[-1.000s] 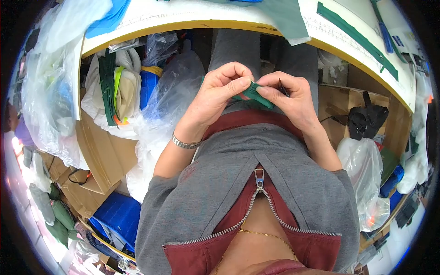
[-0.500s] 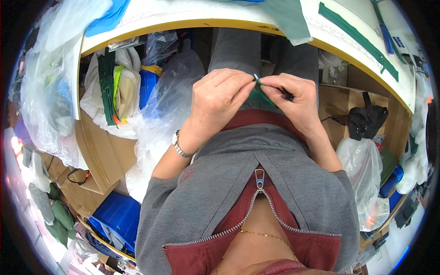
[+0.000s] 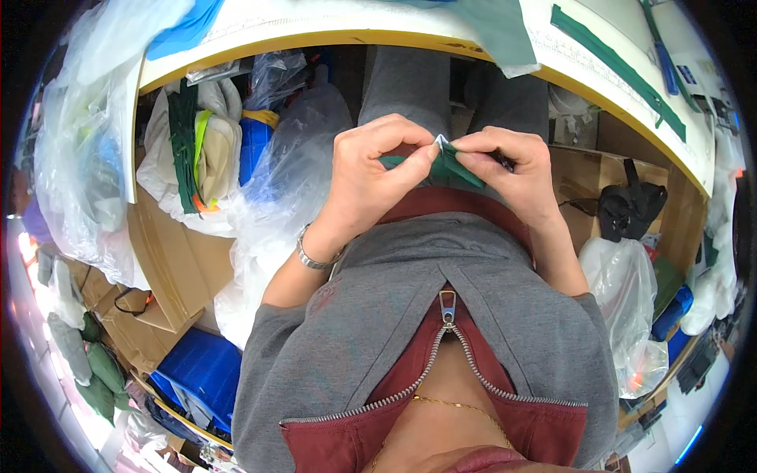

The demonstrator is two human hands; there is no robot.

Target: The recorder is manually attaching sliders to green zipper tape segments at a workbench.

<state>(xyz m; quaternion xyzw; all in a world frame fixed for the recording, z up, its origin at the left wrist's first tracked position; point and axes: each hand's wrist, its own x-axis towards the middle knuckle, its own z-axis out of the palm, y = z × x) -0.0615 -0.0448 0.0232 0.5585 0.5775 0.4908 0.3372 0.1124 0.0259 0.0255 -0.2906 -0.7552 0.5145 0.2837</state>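
Observation:
A piece of dark green fabric (image 3: 457, 169) is held up over my lap, with a small white bit at its upper edge between my fingertips. My left hand (image 3: 369, 172) pinches it between thumb and forefinger, the other fingers curled. My right hand (image 3: 511, 160) grips the same cloth just beside, its thumb and forefinger closed. Something small and dark shows within the curl of my right fingers; its kind is hidden. The fingertips of both hands nearly meet. Part of the cloth hangs down behind my left thumb.
Ahead curves a white worktable (image 3: 331, 24) with a yellow edge. On it lie a grey-green cloth piece (image 3: 505, 39), a dark green strip (image 3: 615, 71) and blue fabric (image 3: 183, 30). Plastic bags (image 3: 276, 189), cardboard (image 3: 177, 260) and a blue bin (image 3: 201, 374) stand left; a black bag (image 3: 631, 205) sits right.
The fabric has been turned, so more green cloth and the white bit now show. My left fingers have opened into a looser curl, and both hands remain in nearly the same place.

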